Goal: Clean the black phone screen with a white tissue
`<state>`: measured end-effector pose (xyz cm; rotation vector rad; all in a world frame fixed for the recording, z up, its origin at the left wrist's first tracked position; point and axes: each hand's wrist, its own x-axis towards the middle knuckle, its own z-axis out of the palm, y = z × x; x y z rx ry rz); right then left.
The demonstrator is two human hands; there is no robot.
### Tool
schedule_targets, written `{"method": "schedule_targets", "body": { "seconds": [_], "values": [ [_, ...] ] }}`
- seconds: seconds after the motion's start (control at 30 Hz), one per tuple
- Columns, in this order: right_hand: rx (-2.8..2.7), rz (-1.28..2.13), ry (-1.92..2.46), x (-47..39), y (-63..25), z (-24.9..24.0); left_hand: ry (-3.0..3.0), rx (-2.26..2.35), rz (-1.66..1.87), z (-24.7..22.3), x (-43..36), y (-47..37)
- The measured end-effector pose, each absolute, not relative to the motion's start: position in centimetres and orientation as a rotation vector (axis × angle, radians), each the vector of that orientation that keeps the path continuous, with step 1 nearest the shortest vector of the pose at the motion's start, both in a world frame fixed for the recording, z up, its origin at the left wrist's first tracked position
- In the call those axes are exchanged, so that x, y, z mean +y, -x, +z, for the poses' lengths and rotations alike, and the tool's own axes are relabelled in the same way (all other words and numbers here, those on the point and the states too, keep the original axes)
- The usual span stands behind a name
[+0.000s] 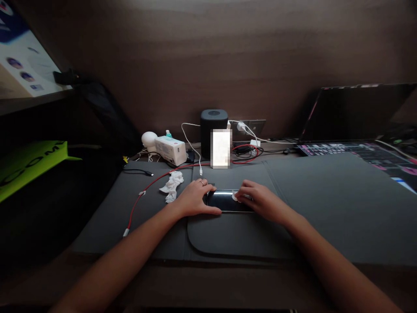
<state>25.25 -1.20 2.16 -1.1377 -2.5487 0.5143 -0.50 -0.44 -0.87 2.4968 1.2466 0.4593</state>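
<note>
A dark-screened smartphone (224, 202) lies flat on the grey desk mat (234, 234), its long side running left to right. My left hand (196, 198) grips the phone's left end, thumb along the near edge and fingers at the far edge. Over the right part of the screen, my right hand (257, 198) is closed in a pinch on a small white tissue (234, 196), pressed to the glass. Crumpled tissue (173, 186) rests on the mat left of my left hand.
Behind the phone stand a black speaker (206, 130) and a blurred-out white item (220, 150). A red cable (132, 213) curves along the left. A white box (171, 150) sits at the back left, an open laptop (355, 115) at the back right.
</note>
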Motion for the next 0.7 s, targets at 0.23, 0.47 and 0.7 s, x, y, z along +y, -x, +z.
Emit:
{"method": "schedule_targets", "body": {
  "seconds": [0.23,0.47,0.7],
  "values": [
    [-2.571,0.530,1.028,-1.4,-24.4,1.8,-2.474,1.256,0.478,-1.1,-0.4,0.4],
    [-2.627,0.353,0.990,-1.9,-24.0,1.6,-2.477,1.254,0.472,-0.9,-0.4,0.4],
    [-2.564,0.397,1.094,-1.5,-24.4,1.8,-2.478,1.259,0.473,-1.0,-0.5,0.4]
  ]
}}
